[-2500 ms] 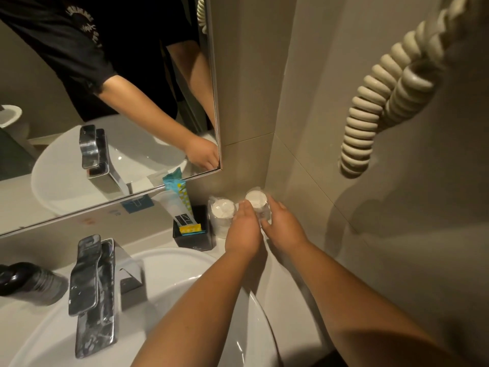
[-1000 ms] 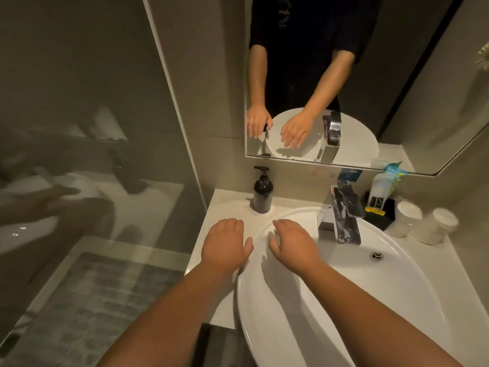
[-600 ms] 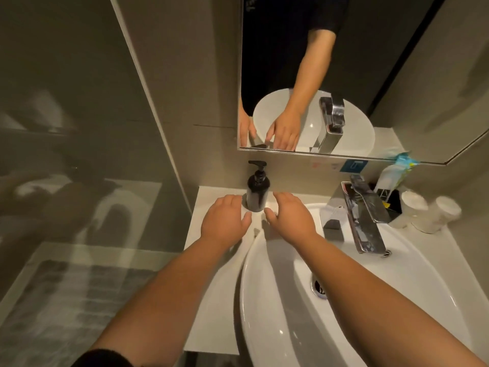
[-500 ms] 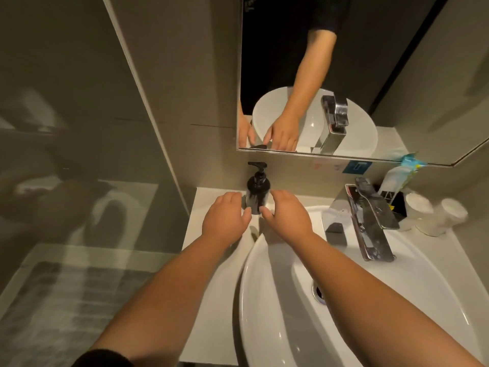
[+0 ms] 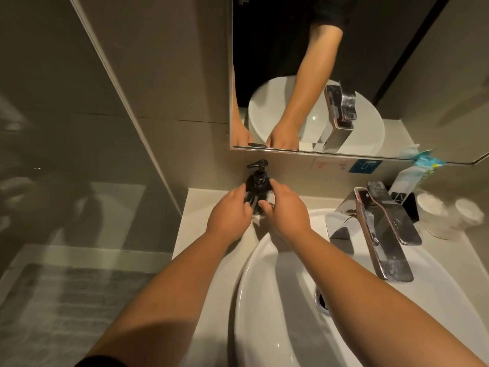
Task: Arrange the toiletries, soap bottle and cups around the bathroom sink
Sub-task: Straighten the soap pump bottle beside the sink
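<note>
A black pump soap bottle (image 5: 258,181) stands upright on the white counter (image 5: 195,215) at the back left of the sink (image 5: 264,300). My left hand (image 5: 229,215) grips its left side and my right hand (image 5: 285,210) its right side, fingers wrapped around the body. At the back right, a black holder (image 5: 411,205) carries a toothpaste tube (image 5: 404,181) and packets. Beside it stand two wrapped white cups (image 5: 434,207) (image 5: 469,213).
A chrome tap (image 5: 381,229) rises over the sink's back right. A mirror (image 5: 370,75) hangs on the wall above the counter. A glass shower partition (image 5: 79,128) stands to the left, with a grey mat (image 5: 66,313) on the floor below.
My hands left the cups at the right, crossed over the sink to the left, and closed around the soap bottle. The view swung left with them.
</note>
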Tool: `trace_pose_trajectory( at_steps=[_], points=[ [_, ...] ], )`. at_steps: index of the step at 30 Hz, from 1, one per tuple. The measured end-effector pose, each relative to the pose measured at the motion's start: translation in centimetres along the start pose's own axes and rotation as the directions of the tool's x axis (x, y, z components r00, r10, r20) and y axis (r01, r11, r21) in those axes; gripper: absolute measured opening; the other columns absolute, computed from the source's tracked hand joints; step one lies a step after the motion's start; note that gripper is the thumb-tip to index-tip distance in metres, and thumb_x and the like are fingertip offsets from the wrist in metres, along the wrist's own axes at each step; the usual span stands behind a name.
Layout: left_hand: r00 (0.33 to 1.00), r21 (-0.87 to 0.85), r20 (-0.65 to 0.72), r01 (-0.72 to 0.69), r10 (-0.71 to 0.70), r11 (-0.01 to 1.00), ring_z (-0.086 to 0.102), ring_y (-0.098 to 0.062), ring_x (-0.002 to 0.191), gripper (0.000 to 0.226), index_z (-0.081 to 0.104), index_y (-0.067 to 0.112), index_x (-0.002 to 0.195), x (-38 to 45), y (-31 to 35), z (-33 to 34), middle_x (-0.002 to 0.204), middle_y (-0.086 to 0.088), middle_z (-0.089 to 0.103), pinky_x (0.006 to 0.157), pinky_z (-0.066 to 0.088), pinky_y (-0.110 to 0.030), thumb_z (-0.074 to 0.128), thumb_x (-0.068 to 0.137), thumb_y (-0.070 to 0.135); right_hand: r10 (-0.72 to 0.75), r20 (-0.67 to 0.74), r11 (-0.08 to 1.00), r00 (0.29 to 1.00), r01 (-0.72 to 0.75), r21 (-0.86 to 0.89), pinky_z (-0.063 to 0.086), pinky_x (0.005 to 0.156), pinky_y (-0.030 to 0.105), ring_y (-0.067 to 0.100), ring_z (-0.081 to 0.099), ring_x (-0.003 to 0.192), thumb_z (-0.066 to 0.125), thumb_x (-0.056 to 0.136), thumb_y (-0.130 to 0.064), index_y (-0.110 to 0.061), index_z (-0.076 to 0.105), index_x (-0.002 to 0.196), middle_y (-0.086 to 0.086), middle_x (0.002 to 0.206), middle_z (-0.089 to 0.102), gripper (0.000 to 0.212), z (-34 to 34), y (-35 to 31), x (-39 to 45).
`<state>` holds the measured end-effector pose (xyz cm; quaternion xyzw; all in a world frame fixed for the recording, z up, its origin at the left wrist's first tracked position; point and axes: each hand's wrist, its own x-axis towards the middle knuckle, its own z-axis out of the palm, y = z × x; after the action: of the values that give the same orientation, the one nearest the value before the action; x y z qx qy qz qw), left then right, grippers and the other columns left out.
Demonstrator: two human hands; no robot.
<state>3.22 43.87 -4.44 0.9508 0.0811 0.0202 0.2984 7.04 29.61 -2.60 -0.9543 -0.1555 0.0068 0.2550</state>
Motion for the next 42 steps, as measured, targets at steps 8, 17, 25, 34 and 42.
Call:
trace_pose_trajectory(
  at_steps=[8, 17, 25, 34, 42],
  points=[
    [0.999, -0.033, -0.033, -0.018, 0.017, 0.999, 0.051, -0.023, 0.118, 0.052, 0.033, 0.020, 0.145, -2.6, 0.3, 1.3, 0.139, -0.005, 0.050, 0.094, 0.043, -0.033, 0.041, 0.094, 0.011, 0.072, 0.024, 0.995, 0.997, -0.073, 0.064, 0.043, 0.095, 0.039, 0.032, 0.049, 0.120, 0.055, 0.091, -0.018, -0.011, 0.032, 0.145, 0.014, 0.134, 0.053, 0.060, -1.0, 0.5, -0.6],
    [1.000, -0.035, -0.012, 0.006, -0.006, 0.999, 0.054, -0.027, 0.115, 0.055, 0.030, 0.021, 0.147, -0.5, 1.4, 0.6, 0.139, -0.007, 0.050, 0.093, 0.049, -0.039, 0.043, 0.095, 0.009, 0.020, 0.018, 0.999, 1.000, -0.021, 0.033, 0.044, 0.067, 0.034, 0.029, 0.056, 0.087, 0.050, 0.087, -0.009, -0.012, 0.051, 0.115, 0.012, 0.099, 0.063, 0.029, -1.0, 0.4, -0.8],
    [0.996, -0.076, -0.044, 0.069, -0.073, 0.995, 0.049, -0.027, 0.124, 0.054, 0.030, 0.021, 0.147, -0.4, 1.4, 0.8, 0.143, -0.007, 0.047, 0.101, 0.045, -0.039, 0.041, 0.096, 0.007, 0.039, 0.005, 0.999, 0.999, -0.039, 0.009, 0.038, 0.067, 0.032, 0.033, 0.057, 0.091, 0.048, 0.087, -0.007, -0.010, 0.040, 0.136, 0.015, 0.105, 0.062, 0.049, -0.9, 0.8, -0.6],
    [0.999, -0.103, -0.048, 0.018, -0.023, 0.995, 0.055, -0.027, 0.115, 0.053, 0.036, 0.023, 0.144, -0.9, 1.6, 1.3, 0.135, -0.006, 0.055, 0.093, 0.048, -0.037, 0.042, 0.094, 0.005, 0.049, -0.018, 0.999, 0.999, -0.049, 0.017, 0.043, 0.070, 0.037, 0.034, 0.057, 0.091, 0.048, 0.088, -0.006, -0.008, 0.037, 0.137, 0.016, 0.107, 0.062, 0.050, -0.6, 1.0, -0.2],
    [0.999, -0.093, -0.026, 0.032, -0.035, 0.995, 0.052, -0.027, 0.119, 0.055, 0.032, 0.022, 0.146, 0.2, 1.5, 1.2, 0.137, -0.008, 0.053, 0.096, 0.046, -0.037, 0.041, 0.095, 0.005, 0.030, -0.055, 0.999, 0.998, -0.029, 0.024, 0.039, 0.068, 0.035, 0.033, 0.056, 0.090, 0.046, 0.088, -0.005, -0.008, 0.035, 0.140, 0.017, 0.106, 0.062, 0.054, 0.0, 1.1, -0.5]
  ],
)
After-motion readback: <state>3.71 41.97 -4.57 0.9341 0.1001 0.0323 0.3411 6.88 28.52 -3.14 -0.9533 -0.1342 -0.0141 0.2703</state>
